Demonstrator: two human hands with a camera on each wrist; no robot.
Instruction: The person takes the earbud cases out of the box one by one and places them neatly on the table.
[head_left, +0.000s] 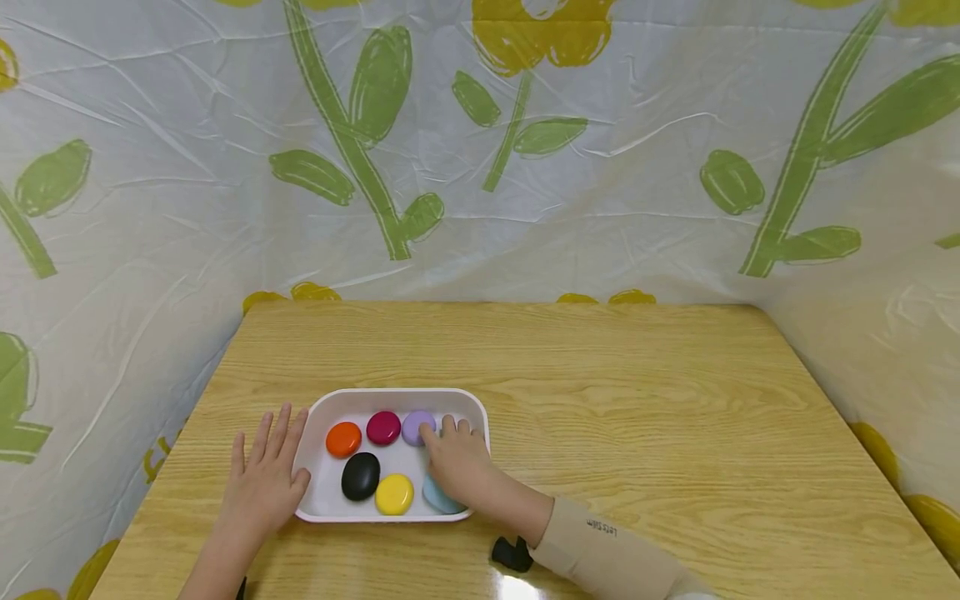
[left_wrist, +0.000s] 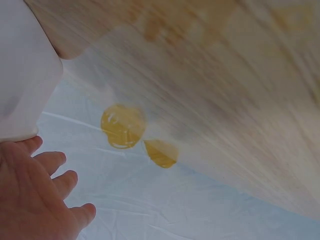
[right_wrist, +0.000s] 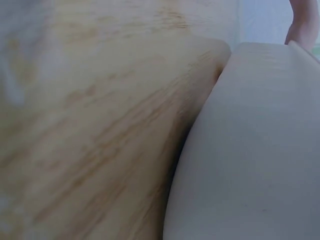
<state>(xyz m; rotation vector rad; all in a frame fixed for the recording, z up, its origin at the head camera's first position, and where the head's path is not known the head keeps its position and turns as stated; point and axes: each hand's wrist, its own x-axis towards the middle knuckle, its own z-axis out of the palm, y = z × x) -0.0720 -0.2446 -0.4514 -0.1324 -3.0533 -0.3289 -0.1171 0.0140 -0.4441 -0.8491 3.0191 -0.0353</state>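
Note:
A white tray (head_left: 315,500) holds several smooth, rounded pieces: orange (head_left: 343,439), crimson (head_left: 383,427), lilac (head_left: 418,427), black (head_left: 360,476), yellow (head_left: 394,494) and light blue (head_left: 441,497). My left hand (head_left: 262,483) lies along the tray's left side, fingers spread and thumb at its rim. In the left wrist view, that hand (left_wrist: 35,190) shows at the tray's edge (left_wrist: 30,85). Over the tray's right end, my right hand (head_left: 459,458) reaches in with its fingers bent down. Its thumb overlaps the lilac piece, the hand partly covers the light blue one, and I cannot tell what it holds.
The tray stands on a wood-grain table (head_left: 637,400). A small black object (head_left: 512,554) lies by the right forearm, in front of the tray. A white sheet with flower prints (head_left: 600,233) hangs behind the table and along both sides.

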